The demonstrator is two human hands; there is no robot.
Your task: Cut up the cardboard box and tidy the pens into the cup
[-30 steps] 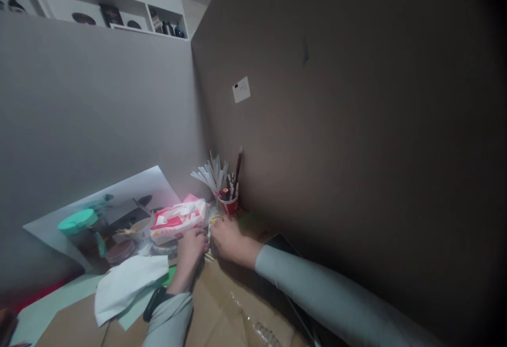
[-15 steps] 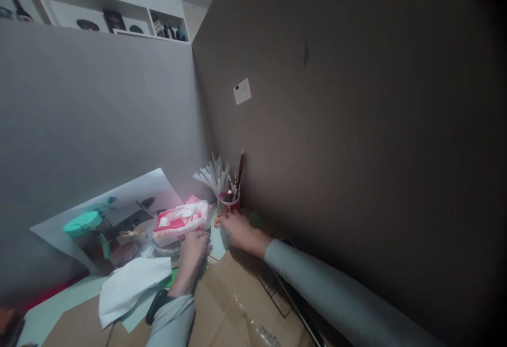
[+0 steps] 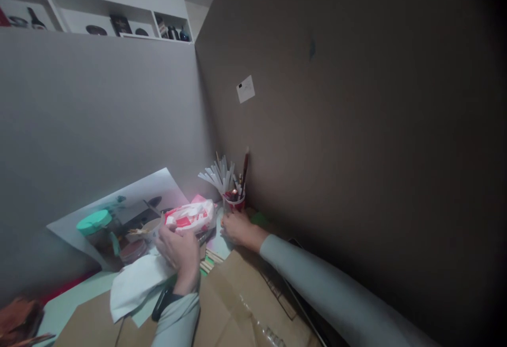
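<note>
Tissue pack (image 3: 189, 217), red and white, is sitting in the left hand (image 3: 179, 250), whose grip is closing around its near edge, lifting it just above the tabletop (image 3: 67, 305). Left of that grip a teal-lidded jar (image 3: 95, 226) is standing, and a white cloth (image 3: 137, 284) is lying below it. Right of the pack, the right hand (image 3: 236, 227) is resting on the tabletop just before a red cup (image 3: 233, 203) of brushes; I cannot tell whether its grip is clenched.
</note>
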